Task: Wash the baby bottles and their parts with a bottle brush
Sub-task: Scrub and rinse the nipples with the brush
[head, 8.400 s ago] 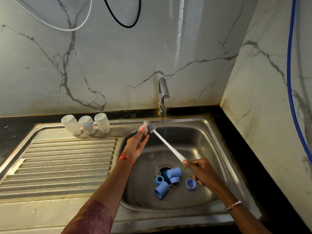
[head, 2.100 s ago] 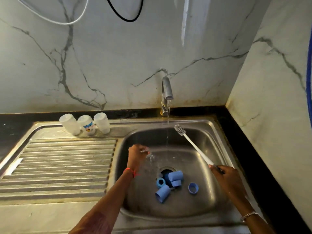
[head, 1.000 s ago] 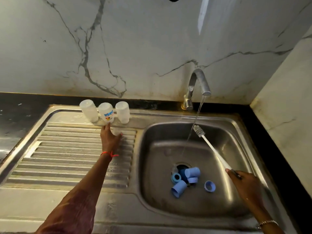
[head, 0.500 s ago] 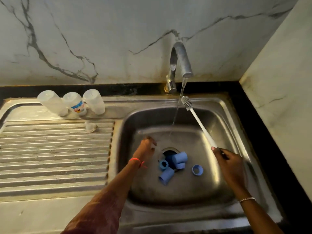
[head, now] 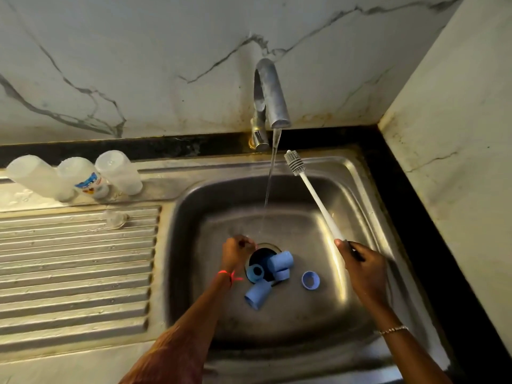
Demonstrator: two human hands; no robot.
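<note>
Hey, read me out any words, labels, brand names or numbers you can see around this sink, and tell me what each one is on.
Middle bottle: a blue, red and orange print, too blurred to read.
Nothing else carries readable text: not the bottle brush, the tap or the blue caps.

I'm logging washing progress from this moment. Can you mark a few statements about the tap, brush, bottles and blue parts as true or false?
1. Three bottles stand on the ledge left of the sink basin. True.
2. The right hand holds the bottle brush by its handle. True.
3. The brush head is inside a bottle. False: it is in the air beside the water stream.
4. The tap is off. False: water runs from the tap.
5. The blue parts lie on the drainboard. False: the blue parts lie by the drain in the basin.
</note>
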